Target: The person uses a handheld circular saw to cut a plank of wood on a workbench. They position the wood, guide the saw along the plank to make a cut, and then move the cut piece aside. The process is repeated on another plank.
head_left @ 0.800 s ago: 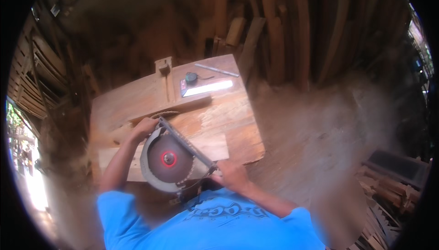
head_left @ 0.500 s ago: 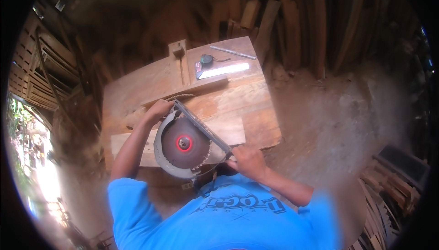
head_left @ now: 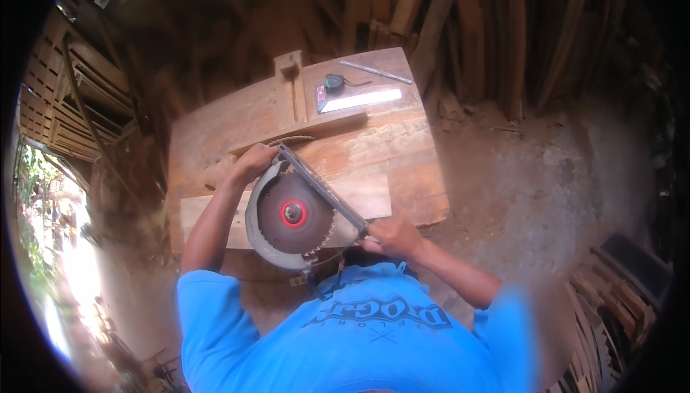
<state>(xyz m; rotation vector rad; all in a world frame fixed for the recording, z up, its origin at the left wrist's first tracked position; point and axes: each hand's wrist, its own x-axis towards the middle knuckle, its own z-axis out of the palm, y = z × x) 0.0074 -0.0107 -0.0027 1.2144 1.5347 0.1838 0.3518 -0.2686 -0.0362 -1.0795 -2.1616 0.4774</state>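
A circular saw [head_left: 272, 247] is tipped on its side above the near part of the workbench, its round toothed blade [head_left: 289, 190] facing up. At the blade's middle shows a red ring around the bolt. My left hand [head_left: 256, 160] is closed on the far end of the saw, by its dark straight base plate [head_left: 323, 188]. My right hand [head_left: 394, 237] is closed around the near right end of that plate. Fingertips of both hands are partly hidden. Under the saw lies a pale board [head_left: 370, 195] along the bench's near edge.
On the wooden workbench [head_left: 215, 127] lie a try square [head_left: 359, 100], a tape measure [head_left: 334, 81] and a thin metal strip [head_left: 376, 71]. Another loose saw blade [head_left: 293, 138] rests near a wooden strip [head_left: 338, 128]. Planks [head_left: 474, 48] lean behind; wood pieces [head_left: 611, 299] are stacked at right.
The bench and saw appear slightly higher and further right in the picture, as the view has shifted. Both hands keep the same hold on the saw.
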